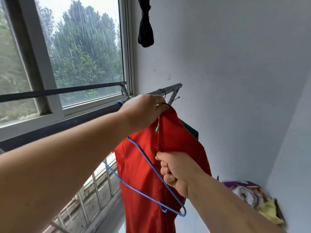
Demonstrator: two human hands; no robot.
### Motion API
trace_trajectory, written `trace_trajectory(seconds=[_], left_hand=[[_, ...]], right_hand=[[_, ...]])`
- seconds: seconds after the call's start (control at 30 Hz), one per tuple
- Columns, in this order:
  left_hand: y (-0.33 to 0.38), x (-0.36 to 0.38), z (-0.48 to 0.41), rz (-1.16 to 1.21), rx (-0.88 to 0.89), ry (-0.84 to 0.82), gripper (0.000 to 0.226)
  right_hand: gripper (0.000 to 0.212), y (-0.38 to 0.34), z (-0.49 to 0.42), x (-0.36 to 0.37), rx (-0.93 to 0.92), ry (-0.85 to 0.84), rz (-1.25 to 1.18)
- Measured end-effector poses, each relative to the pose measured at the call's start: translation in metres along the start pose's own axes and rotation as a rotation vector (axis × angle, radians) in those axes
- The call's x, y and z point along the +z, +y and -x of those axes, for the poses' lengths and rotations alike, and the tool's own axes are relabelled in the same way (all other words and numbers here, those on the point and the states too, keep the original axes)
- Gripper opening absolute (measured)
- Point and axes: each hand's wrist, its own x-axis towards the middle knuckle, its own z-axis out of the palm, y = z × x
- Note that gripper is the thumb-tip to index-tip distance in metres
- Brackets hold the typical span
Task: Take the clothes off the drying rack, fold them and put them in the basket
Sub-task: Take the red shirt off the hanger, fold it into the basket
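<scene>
Both forearms are bare and reach up and forward. The left arm comes in from the lower left and crosses the view on a rising diagonal, wrist nearly straight. The left hand [141,113] is seen from its back, with its fingertips bunched to pinch the top edge of a red shirt [143,179]. The right arm comes in from the lower right, lower than the left. The right hand [178,172] is a loose fist, its fingers curled round the wire of a blue hanger [134,188] and its thumb pointing up against the cloth.
</scene>
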Motion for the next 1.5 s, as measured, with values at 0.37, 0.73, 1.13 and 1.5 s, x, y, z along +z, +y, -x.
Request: trace_trajectory(seconds=[0.37,0.73,1.13,1.5], left_hand=[[-0.004,0.017,0.02,0.168,0.059,-0.223,0.015],[-0.021,0.027,0.038,-0.029,-0.06,-0.483,0.015],[0.004,0.03,0.031,-0.208,-0.108,-0.425,0.027],[-0.019,0.037,0.036,-0.745,-0.264,-0.501,0.032]], right_hand=[[0.038,-0.033,-0.007,-0.047,-0.762,0.168,0.899],[0.009,0.006,0.01,-0.104,-0.593,0.123,1.195],[0.026,0.018,0.0,-0.075,-0.556,0.221,1.162],[0.026,0.028,-0.004,-0.059,-0.573,0.315,1.117]])
